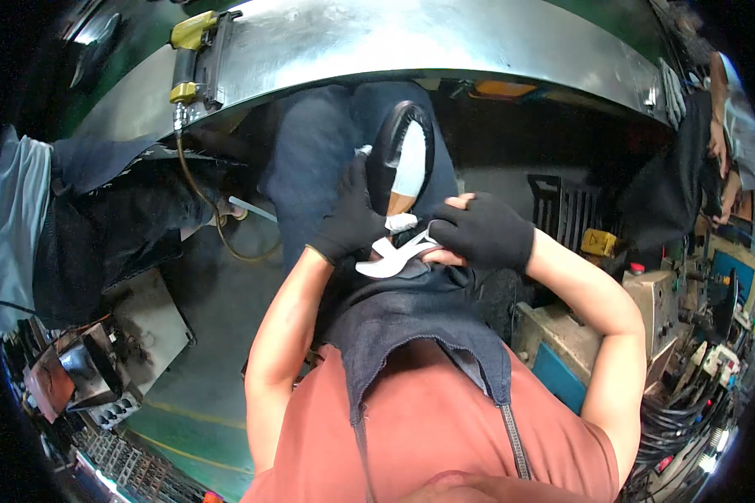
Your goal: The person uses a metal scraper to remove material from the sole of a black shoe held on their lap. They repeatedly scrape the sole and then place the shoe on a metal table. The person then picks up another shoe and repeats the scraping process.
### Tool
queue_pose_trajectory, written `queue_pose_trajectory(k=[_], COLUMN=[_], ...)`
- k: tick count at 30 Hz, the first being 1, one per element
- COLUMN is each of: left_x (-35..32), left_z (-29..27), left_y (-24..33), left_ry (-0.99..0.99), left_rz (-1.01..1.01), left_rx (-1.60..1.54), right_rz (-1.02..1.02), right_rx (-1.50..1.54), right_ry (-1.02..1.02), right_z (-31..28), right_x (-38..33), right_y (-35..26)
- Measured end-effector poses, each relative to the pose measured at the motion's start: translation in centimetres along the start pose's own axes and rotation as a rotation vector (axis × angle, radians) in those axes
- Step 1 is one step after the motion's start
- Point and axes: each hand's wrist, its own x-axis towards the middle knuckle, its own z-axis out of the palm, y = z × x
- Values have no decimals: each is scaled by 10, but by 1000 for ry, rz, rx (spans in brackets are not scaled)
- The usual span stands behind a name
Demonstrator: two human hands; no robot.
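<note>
A black shoe (428, 151) rests on my lap, toe away from me and underside up, with a white and brown insole (410, 159) showing. My left hand (352, 216), in a black glove with white-wrapped fingertips, is closed around the shoe's left side and its near end. In my right hand (484, 230), also black-gloved with bare fingertips, are the handles of pale metal pincers (383, 266). Their curved head lies just below the left thumb, close to the near end of the shoe. The fingers partly hide that end, and I cannot tell whether the jaws touch it.
A shiny metal bench (445, 38) curves across the far side. On its left end lies a yellow and black nail gun (195, 59) with a hose (195, 180) hanging down. Machine boxes (650, 306) and cables stand at right. Other people's hands (721, 159) show at far right.
</note>
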Motion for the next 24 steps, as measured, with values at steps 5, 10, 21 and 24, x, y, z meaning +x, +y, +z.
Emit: queue_pose_trajectory(k=[5,10,21,24], left_x=[2,11,25,12], left_z=[-17,7,21,10], left_y=[13,-19,15,30], left_ry=[-86,166,355,266], left_rz=[34,-327,-49,4], left_rx=[70,-735,181,173], right_rz=[516,857,471,549], right_rx=[137,539,424,298], right_ry=[-149,-23,174,93], right_z=[19,47,-56,-13], right_x=[-27,-79,14,-1], right_y=[24,8,-36,-9])
